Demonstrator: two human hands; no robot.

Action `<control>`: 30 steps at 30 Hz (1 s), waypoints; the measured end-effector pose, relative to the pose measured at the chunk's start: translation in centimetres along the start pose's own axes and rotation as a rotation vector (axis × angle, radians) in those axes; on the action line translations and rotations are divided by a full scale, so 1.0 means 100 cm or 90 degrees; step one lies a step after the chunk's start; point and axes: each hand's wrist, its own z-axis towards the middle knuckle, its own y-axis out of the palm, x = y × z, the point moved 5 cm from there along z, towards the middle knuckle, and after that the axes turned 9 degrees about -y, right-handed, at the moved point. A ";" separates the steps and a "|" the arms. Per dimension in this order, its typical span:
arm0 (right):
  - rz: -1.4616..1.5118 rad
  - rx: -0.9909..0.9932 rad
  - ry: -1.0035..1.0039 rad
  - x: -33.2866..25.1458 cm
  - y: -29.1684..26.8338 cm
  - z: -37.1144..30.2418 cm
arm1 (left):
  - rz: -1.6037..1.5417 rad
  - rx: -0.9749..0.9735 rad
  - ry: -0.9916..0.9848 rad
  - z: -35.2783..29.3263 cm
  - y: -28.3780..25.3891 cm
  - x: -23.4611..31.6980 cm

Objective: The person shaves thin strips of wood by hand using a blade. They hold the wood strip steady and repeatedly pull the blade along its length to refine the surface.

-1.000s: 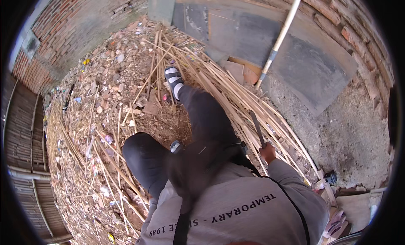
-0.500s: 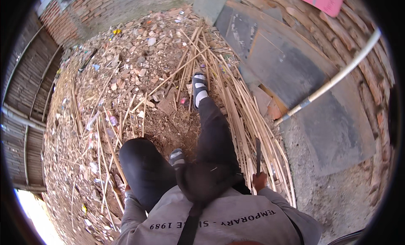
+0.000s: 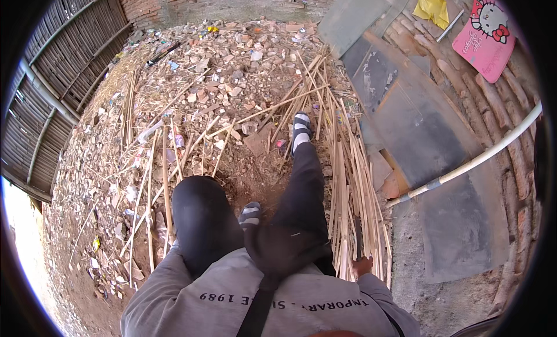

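Note:
My right hand [image 3: 364, 266] is closed at the right of my lap, round the handle end of a machete [image 3: 358, 235]. Its narrow dark blade points away from me, over a long pile of split bamboo strips [image 3: 342, 180]. Beside my bent left knee [image 3: 200, 212], my left hand [image 3: 175, 244] is mostly hidden by sleeve and leg. It appears closed on the near end of a bamboo strip [image 3: 166, 192], which slants away over the rubble. My sandalled foot [image 3: 301, 128] is stretched forward along the pile's left edge.
Broken brick and litter [image 3: 226, 76] cover the ground ahead. Dark flat panels [image 3: 415, 122] lean at the right, crossed by a pale pole [image 3: 476, 166]. Behind them are stacked logs [image 3: 458, 82], a pink board [image 3: 484, 41] and a yellow packet [image 3: 432, 9]. A woven bamboo wall [image 3: 64, 47] stands left.
The view has swung left and up, bringing more of the pink board and the yellow packet into sight. The machete now lies lower over the strips. Both hands stay beside my legs.

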 end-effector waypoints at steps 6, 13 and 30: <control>-0.090 -0.017 -0.149 0.024 0.055 0.022 | -0.002 -0.017 -0.020 -0.015 0.005 -0.002; 0.060 0.046 0.035 0.024 0.040 0.006 | -0.012 -0.037 -0.041 -0.028 0.023 -0.006; 0.228 0.143 0.046 -0.036 0.047 -0.058 | -0.320 -0.123 -0.110 0.007 0.034 0.117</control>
